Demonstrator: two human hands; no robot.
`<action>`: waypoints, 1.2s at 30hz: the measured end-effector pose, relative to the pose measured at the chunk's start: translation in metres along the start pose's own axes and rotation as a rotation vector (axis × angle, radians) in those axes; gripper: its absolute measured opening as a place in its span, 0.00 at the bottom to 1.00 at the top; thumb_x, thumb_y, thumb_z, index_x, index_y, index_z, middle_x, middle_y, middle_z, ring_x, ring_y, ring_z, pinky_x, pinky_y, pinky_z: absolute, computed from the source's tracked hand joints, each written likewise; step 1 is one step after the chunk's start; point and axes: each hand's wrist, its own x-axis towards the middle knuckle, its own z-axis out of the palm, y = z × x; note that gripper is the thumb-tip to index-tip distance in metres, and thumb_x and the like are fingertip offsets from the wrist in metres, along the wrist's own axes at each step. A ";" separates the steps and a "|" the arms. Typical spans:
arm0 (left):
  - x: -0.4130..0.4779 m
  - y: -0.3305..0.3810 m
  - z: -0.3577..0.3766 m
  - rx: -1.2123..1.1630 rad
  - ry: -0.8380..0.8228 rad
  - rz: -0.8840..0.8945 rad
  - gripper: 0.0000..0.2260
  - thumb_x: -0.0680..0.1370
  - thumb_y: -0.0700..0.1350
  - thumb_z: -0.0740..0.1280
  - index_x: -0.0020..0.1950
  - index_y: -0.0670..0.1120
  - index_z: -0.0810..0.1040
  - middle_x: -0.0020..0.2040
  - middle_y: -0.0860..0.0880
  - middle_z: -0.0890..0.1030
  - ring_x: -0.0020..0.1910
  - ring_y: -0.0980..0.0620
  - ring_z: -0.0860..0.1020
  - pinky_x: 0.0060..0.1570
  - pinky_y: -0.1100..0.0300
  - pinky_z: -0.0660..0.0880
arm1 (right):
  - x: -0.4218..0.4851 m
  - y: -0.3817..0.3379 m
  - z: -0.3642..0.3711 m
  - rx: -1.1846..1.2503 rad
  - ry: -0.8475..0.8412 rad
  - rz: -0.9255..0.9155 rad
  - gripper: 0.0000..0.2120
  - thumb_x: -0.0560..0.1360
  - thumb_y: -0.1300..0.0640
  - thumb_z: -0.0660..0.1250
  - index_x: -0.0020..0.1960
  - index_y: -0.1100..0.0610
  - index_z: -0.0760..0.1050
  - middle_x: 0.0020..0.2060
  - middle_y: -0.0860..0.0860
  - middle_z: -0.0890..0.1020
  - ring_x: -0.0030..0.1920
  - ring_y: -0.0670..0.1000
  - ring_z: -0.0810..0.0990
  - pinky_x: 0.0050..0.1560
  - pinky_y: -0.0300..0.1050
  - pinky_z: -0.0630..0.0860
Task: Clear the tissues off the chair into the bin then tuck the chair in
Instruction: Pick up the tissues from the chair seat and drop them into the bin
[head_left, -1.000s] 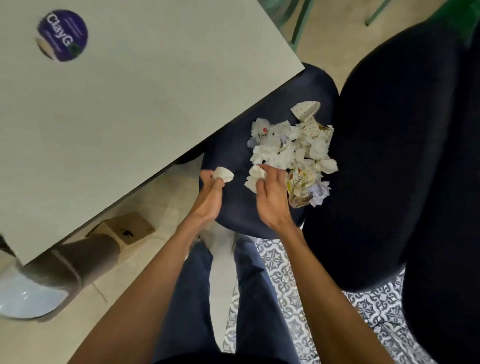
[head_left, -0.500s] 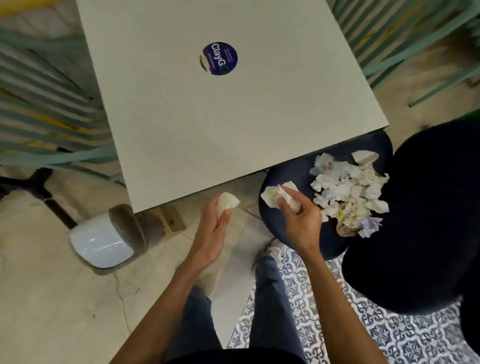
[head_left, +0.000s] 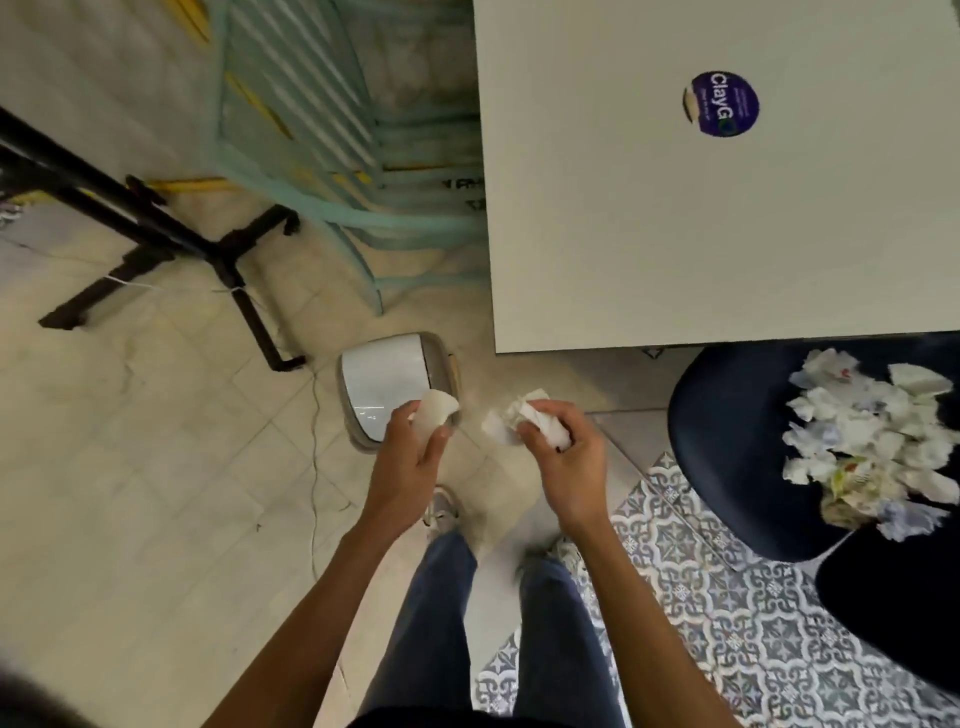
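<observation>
My left hand (head_left: 413, 457) holds one white tissue (head_left: 435, 413) over the near edge of the bin (head_left: 382, 382), a small grey bin with a white lid on the floor. My right hand (head_left: 569, 460) grips a crumpled wad of tissues (head_left: 524, 418) just right of the bin, above the floor. A heap of crumpled tissues (head_left: 872, 441) lies on the dark blue chair seat (head_left: 727, 447) at the right, partly under the table edge.
A pale table (head_left: 675, 208) with a round purple sticker (head_left: 721, 104) overhangs the chair. Stacked teal chairs (head_left: 332, 156) stand behind the bin. A black stand base (head_left: 208, 254) and a thin cord lie on the tiled floor at left. Patterned rug (head_left: 727, 597) under the chair.
Both hands have swung left from the chair toward the bin, each carrying tissue. The view has turned left, so the bin now sits just ahead of my left hand.
</observation>
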 end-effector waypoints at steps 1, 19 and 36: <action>0.001 -0.015 -0.007 0.038 0.031 -0.014 0.24 0.83 0.56 0.65 0.77 0.48 0.66 0.68 0.46 0.76 0.63 0.46 0.79 0.59 0.55 0.79 | -0.001 0.003 0.017 -0.009 -0.028 -0.002 0.12 0.77 0.62 0.77 0.55 0.48 0.84 0.52 0.40 0.86 0.54 0.44 0.85 0.53 0.38 0.80; 0.092 -0.128 0.011 0.393 0.015 0.020 0.29 0.80 0.43 0.71 0.80 0.47 0.65 0.71 0.38 0.72 0.68 0.38 0.75 0.66 0.42 0.77 | 0.018 0.051 0.119 -0.250 -0.161 0.011 0.10 0.79 0.53 0.76 0.59 0.44 0.82 0.55 0.36 0.85 0.57 0.39 0.83 0.57 0.32 0.79; 0.076 -0.139 -0.020 0.149 0.436 -0.121 0.18 0.76 0.42 0.76 0.58 0.42 0.70 0.57 0.43 0.71 0.53 0.45 0.72 0.45 0.56 0.74 | 0.047 0.063 0.182 -0.401 -0.253 -0.041 0.12 0.79 0.59 0.76 0.59 0.45 0.82 0.55 0.44 0.85 0.53 0.44 0.84 0.55 0.37 0.83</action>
